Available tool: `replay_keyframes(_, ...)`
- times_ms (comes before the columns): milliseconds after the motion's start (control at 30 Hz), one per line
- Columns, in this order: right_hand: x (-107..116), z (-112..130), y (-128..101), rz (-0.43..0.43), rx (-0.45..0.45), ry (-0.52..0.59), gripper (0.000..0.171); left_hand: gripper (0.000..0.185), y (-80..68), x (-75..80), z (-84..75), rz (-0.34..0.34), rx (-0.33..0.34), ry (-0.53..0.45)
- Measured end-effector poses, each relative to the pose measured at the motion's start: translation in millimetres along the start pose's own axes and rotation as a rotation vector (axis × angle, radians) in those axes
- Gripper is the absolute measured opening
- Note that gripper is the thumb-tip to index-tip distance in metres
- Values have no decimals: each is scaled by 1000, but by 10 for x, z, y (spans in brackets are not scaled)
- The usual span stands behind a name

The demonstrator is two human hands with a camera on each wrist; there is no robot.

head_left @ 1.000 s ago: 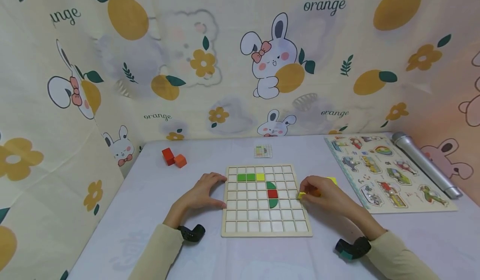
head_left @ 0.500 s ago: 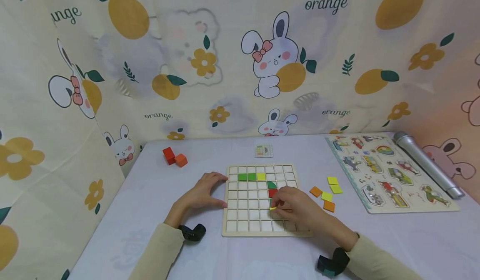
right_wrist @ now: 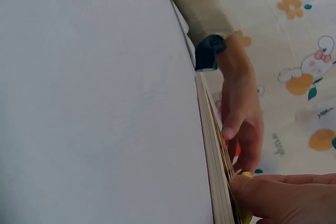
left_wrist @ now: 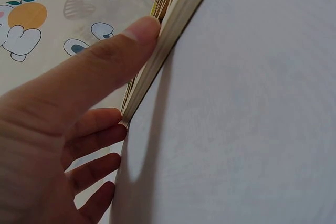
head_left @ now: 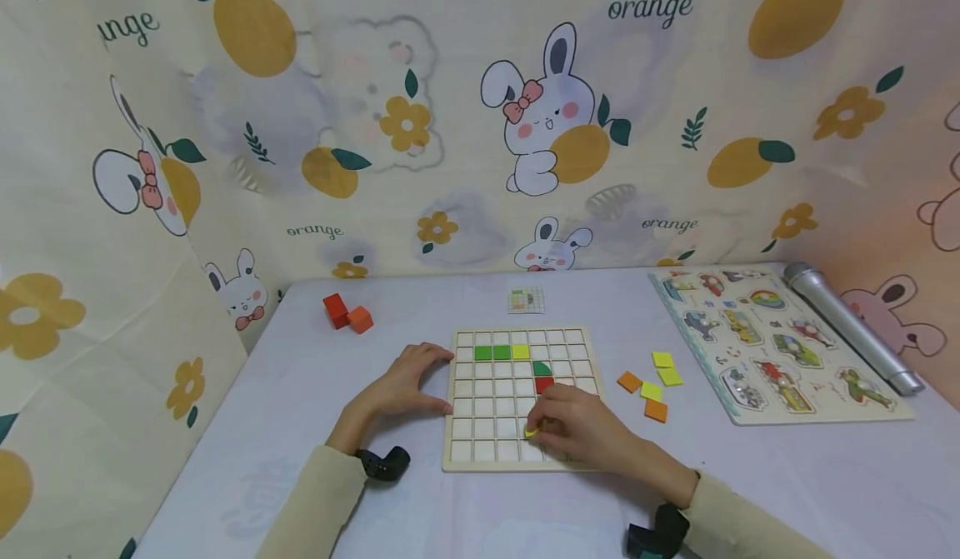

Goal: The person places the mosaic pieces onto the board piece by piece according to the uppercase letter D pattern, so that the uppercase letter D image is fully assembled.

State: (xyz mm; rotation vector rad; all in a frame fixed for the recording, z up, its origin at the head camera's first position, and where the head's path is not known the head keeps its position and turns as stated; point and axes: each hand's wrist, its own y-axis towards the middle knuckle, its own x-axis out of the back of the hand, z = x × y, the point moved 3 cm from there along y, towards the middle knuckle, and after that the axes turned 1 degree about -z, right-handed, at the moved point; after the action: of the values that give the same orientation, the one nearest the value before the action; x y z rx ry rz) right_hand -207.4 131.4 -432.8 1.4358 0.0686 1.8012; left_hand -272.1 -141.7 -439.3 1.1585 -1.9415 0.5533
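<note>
A wooden grid board (head_left: 483,452) lies flat on the table. Two green square tiles (head_left: 492,352) and a yellow one (head_left: 520,351) sit in a row near its top; a green rounded piece (head_left: 542,368) and a red tile (head_left: 543,385) are further down. My right hand (head_left: 581,427) pinches a small yellow tile (head_left: 531,432) low over the lower middle cells, fingers hiding most of it and the cells beneath. At the board's left edge, my left hand (head_left: 405,382) is spread, thumb and fingertips touching the rim (left_wrist: 152,61) in the left wrist view.
Right of the board lie loose yellow tiles (head_left: 662,360) and orange tiles (head_left: 656,411). Red-orange blocks (head_left: 361,319) stand at the back left. A small pattern card (head_left: 526,300) lies behind the board. A picture puzzle board (head_left: 787,351) and a silver cylinder (head_left: 851,326) are at right.
My right hand has carried the yellow tile left from the board's right edge onto the grid, then slightly lower. The loose tiles at right have come into sight. My left hand stays put.
</note>
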Motion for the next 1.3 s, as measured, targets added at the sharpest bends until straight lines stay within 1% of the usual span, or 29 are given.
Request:
replay_keyframes(133,-21,-7,-2,22,-6,-3,16,79,2,-2,5,1,-7,0)
replay_keyframes(300,-14,5,9,12,36,14,14,79,3,1,3,2,-8,3)
replay_keyframes(400,-11,1,9,11,37,17,15,79,2,2,0,2,-7,6)
replay_keyframes(600,-23,-34,2,24,-2,28,16,79,6,6,0,0,-1,8)
replay_keyframes(900,-25,-22,21,29,-62,-23,11,78,5,-7,7,4,0,0)
replay_keyframes(1100,-13,-12,35,50,-98,-23,12,78,6,-11,13,1,13,-1)
replay_keyframes(1200,26,-24,45,64,-138,-16,15,79,7,-11,15,4,15,2)
replay_keyframes(1300,128,-54,69,35,-172,-9,20,78,12,-7,15,3,12,3)
